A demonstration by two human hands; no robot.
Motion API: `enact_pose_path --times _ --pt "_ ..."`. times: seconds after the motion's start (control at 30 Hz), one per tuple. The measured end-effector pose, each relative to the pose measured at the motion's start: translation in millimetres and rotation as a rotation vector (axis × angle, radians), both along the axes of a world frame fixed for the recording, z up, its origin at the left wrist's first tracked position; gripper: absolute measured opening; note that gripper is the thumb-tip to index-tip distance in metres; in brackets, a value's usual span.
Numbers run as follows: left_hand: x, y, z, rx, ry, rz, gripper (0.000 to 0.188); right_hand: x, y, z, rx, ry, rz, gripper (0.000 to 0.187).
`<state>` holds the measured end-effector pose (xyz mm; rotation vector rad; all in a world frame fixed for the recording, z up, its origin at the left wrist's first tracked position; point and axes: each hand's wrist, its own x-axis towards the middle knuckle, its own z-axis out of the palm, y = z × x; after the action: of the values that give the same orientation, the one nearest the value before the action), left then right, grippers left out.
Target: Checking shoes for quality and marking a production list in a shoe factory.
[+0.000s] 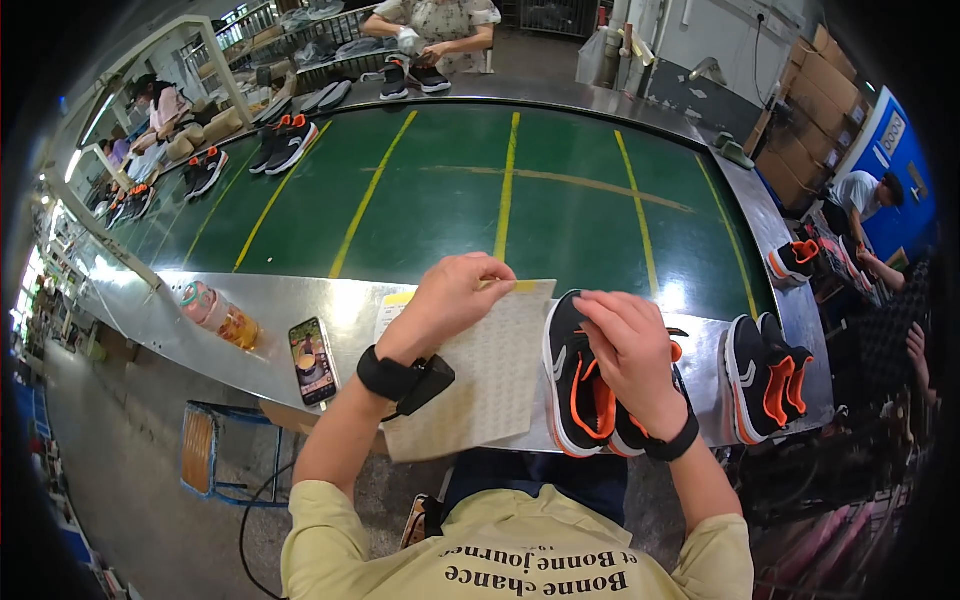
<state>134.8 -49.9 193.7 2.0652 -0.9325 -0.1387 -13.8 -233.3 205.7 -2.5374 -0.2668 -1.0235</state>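
Note:
My left hand (pixel 455 305) is over the upper part of a beige sheet (pixel 480 380) covered in rows of small marks. Its thumb and forefinger are pinched at the sheet's top edge; what lies between them is too small to make out. My right hand (pixel 632 350) hangs over a pair of black shoes with orange lining, fingers bent together near the toe of the left shoe (pixel 567 370). Whatever those fingertips hold is hidden. The sheet lies on the metal table edge (pixel 350 290) and overhangs it toward me.
Another pair of black-and-orange shoes (pixel 752 380) stands at the right. A phone (pixel 313 362) and a drink bottle (pixel 220 314) lie left of the sheet. Beyond runs a green conveyor belt (pixel 450 220) with yellow lines, carrying more shoes (pixel 285 145). A co-worker (pixel 440 30) handles shoes across it.

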Motion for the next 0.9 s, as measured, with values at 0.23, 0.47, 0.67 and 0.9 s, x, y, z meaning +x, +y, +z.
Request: enact_pose_path --times 0.23,0.47,0.67,0.9 --pt "-36 12 11 -0.009 0.152 -0.196 0.022 6 12 -5 -0.186 -0.05 0.124 0.024" --pt "-55 6 -30 0.01 0.545 -0.215 0.024 -31 12 -24 -0.238 0.049 0.164 0.02" --pt "-48 23 -44 0.151 0.07 -0.027 0.037 -51 -2 -14 0.769 0.439 -0.038 0.007" --pt "-70 10 -54 0.501 -0.171 -0.257 0.051 -61 -22 -27 0.733 0.996 -0.211 0.011"
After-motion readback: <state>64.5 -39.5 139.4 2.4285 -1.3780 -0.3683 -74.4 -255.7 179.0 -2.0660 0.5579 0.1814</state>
